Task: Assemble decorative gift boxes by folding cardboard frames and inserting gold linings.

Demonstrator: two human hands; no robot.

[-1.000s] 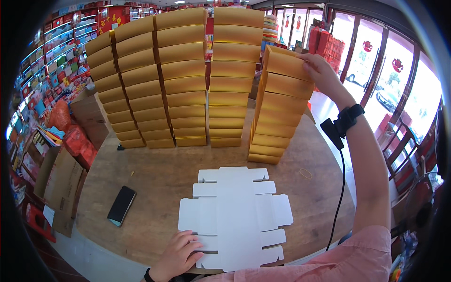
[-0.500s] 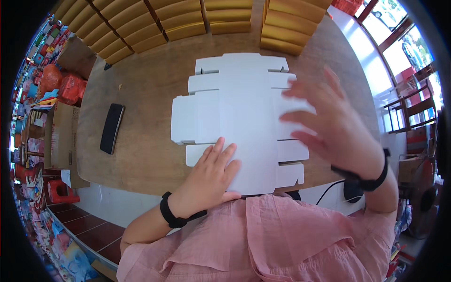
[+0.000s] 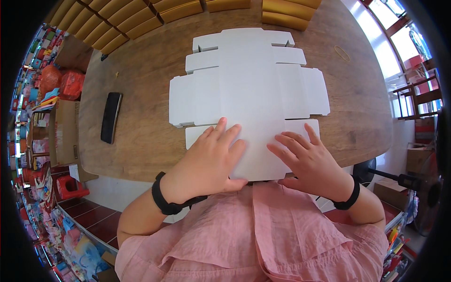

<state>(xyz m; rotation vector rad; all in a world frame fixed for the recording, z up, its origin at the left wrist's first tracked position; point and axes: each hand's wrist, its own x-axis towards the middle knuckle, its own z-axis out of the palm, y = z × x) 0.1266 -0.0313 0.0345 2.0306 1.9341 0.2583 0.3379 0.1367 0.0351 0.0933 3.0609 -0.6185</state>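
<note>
A stack of flat white box blanks (image 3: 250, 89), with tabs and slots along both sides, lies on the wooden table in front of me. Its near end reaches the table's front edge, against my pink shirt. My left hand (image 3: 210, 157) rests on the lower left of the top sheet, fingers spread. On the lower right, my right hand (image 3: 307, 157) lies with its fingers apart over the sheet and its side flap. Both thumbs are by the near edge. Neither hand grips anything that I can see.
On the left of the wooden table (image 3: 145, 136) lies a black phone (image 3: 111, 117). Stacked gold boxes (image 3: 136, 21) line the far edge. A rubber band (image 3: 342, 53) lies at the right. Beyond the left edge stand a cardboard carton (image 3: 66, 131) and a red stool (image 3: 70, 187).
My right hand has come down from above the right side onto the near right of the stack. The rubber band and the right flaps now show. My view has shifted slightly.
</note>
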